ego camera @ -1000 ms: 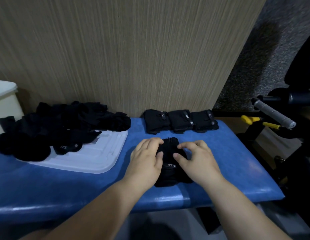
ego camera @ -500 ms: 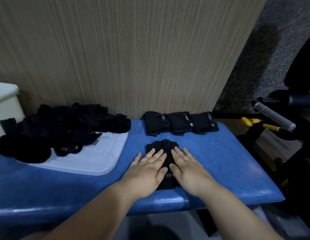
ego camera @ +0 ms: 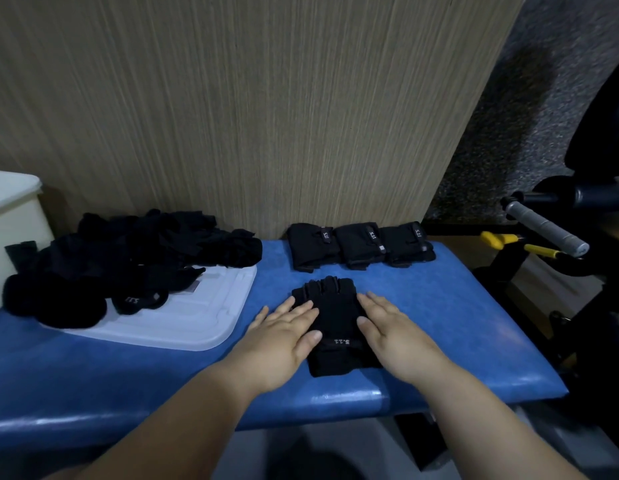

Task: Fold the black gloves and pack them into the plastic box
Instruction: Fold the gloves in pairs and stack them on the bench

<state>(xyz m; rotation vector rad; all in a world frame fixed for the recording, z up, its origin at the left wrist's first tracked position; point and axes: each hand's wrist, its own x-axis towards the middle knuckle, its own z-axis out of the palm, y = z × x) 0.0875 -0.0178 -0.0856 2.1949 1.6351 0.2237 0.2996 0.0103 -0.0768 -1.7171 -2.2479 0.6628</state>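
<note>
A black fingerless glove (ego camera: 335, 317) lies flat on the blue padded bench (ego camera: 457, 323), its finger ends pointing away from me. My left hand (ego camera: 283, 336) presses flat on its left side with straight fingers. My right hand (ego camera: 392, 332) presses flat on its right side the same way. Three folded black gloves (ego camera: 360, 245) stand in a row by the wall behind it. A heap of loose black gloves (ego camera: 128, 258) lies partly on a white plastic lid (ego camera: 183, 320) at the left. A white plastic box (ego camera: 10, 223) stands at the far left edge.
A wood-grain wall panel (ego camera: 249, 116) rises right behind the bench. To the right, off the bench, stand a grey-gripped handle (ego camera: 547, 228), yellow-handled tools (ego camera: 515, 242) and dark metal equipment. The bench's front edge runs just under my wrists.
My hands went from curled over the bunched glove to flat on it, then slid apart sideways. The glove now lies spread out flat between them.
</note>
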